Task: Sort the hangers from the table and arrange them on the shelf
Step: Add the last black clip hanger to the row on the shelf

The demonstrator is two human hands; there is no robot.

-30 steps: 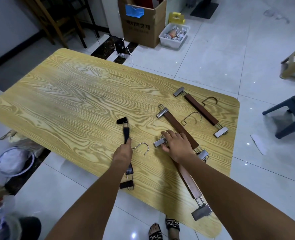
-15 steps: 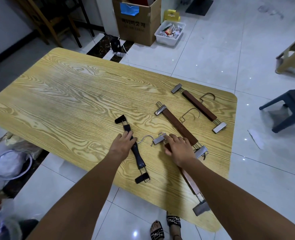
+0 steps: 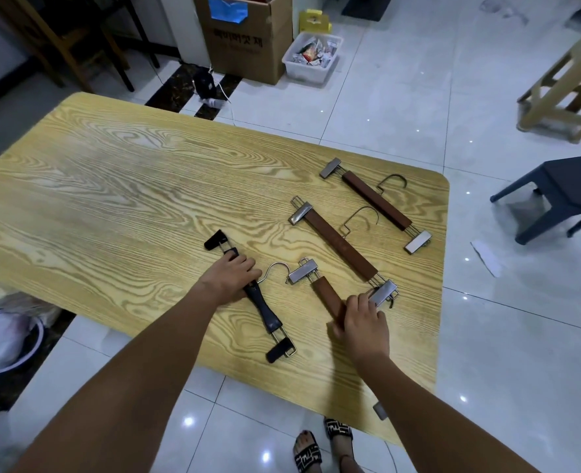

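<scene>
Now, head view: left hand (image 3: 229,278) curled around the bar of a black hanger (image 3: 252,297) lying flat on the wooden worktop (image 3: 111,199). Right hand (image 3: 362,320) closed over a brown hanger (image 3: 326,295) just beside it, near the front edge. Two more brown hangers (image 3: 338,245) (image 3: 376,201) flat and untouched farther back, side by side.

**A lived-in home room, cluttered at the edges**

Glossy white floor tiles (image 3: 401,97) are reflecting ceiling lights around a wood-grain table (image 3: 129,186). A cardboard box (image 3: 248,39) and a clear plastic bin (image 3: 311,61) of packets are sitting by the wall, plastic stools (image 3: 562,196) are standing about, and a wooden chair (image 3: 60,39) is waiting in the corner; sandalled feet (image 3: 323,448) are showing below the table
</scene>
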